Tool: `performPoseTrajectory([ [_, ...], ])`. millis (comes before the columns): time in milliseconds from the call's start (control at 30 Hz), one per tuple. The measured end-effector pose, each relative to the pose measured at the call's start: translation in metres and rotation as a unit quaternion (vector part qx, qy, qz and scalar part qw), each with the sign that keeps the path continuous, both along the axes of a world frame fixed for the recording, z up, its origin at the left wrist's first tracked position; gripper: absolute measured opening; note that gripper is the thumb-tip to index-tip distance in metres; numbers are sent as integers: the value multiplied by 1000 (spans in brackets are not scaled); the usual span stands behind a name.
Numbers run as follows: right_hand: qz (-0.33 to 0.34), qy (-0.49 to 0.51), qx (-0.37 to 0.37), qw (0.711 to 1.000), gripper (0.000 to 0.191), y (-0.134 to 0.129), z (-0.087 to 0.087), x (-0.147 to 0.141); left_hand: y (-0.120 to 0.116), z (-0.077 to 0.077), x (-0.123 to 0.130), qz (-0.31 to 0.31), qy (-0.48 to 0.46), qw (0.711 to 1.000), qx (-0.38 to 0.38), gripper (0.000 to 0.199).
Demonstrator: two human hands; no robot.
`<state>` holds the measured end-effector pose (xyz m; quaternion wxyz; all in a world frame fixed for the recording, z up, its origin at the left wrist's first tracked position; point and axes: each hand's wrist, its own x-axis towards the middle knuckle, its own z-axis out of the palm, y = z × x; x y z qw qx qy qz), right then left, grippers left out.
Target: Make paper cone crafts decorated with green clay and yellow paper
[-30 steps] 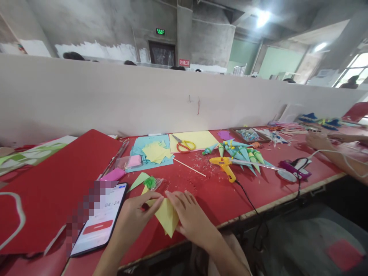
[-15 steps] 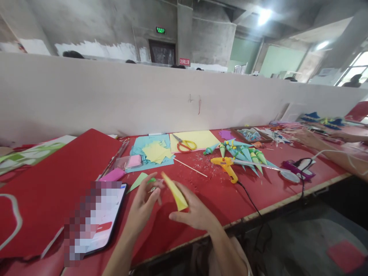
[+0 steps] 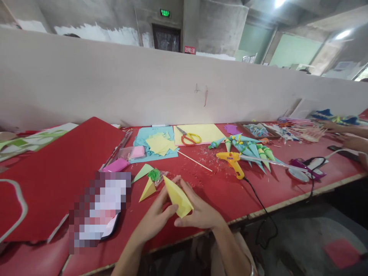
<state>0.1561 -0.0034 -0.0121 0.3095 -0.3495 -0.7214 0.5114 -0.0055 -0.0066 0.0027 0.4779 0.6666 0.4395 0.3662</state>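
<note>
A yellow paper cone (image 3: 178,197) is held between my two hands above the red table, its narrow tip pointing away and to the left. My left hand (image 3: 159,214) presses it from the left with thumb and fingers. My right hand (image 3: 201,212) closes on its right side, the thumb near the wide end. Just left of my hands lie a second yellow paper cone (image 3: 147,190), a light green paper piece (image 3: 143,172) and a small bunch of shiny green material (image 3: 154,175). Clear plastic wrapping partly shows beside the green bunch.
A yellow hot glue gun (image 3: 234,163) lies on the right, its black cord running over the table edge. Scissors (image 3: 188,137) rest on yellow sheets. Finished blue and green cones (image 3: 254,149) are piled behind. A phone (image 3: 100,211) lies left; a co-worker's arm (image 3: 355,142) reaches in at right.
My left hand has come over from the green bunch to the yellow cone, which has turned to face me more. A second yellow cone now shows on the table. The view has tilted down.
</note>
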Motion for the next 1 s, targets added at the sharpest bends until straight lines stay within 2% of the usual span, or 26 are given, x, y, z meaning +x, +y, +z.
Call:
performPoseTrajectory([
  [133, 24, 73, 7, 997, 111, 1, -4, -1, -3, -5, -4, 25, 45, 999, -2, 44],
  [233, -1, 84, 10, 996, 108, 1, -4, -3, -3, -9, -4, 51, 55, 997, -4, 41],
  [300, -44, 102, -22, 994, 94, 0, -4, -2, -2, -9, -2, 69, 45, 997, -1, 41],
  [367, -110, 137, -96, 980, 74, -2, -3, -1, -1, -6, -1, 67, 34, 997, 2, 38],
  [467, -236, 177, -216, 931, 59, -5, -5, 2, -1, 3, 1, 49, 40, 998, -3, 30],
  [567, -311, 222, -244, 891, 51, -3, -10, 2, -2, 8, 0, 80, 81, 993, 0, 30],
  [667, -326, 266, -213, 882, 43, 1, -16, 1, -1, 9, -3, 90, 90, 992, -10, 34],
  [800, -309, 279, -142, 898, 35, 5, -17, 4, 2, 8, -11, 92, 48, 994, -25, 32],
  [933, -317, 206, 13, 926, 37, 3, -10, 12, 4, 5, -17, 87, -13, 993, -83, 32],
  [1000, -280, 149, 105, 943, 34, 2, -8, 16, 4, 4, -19, 88, -46, 989, -113, 34],
])
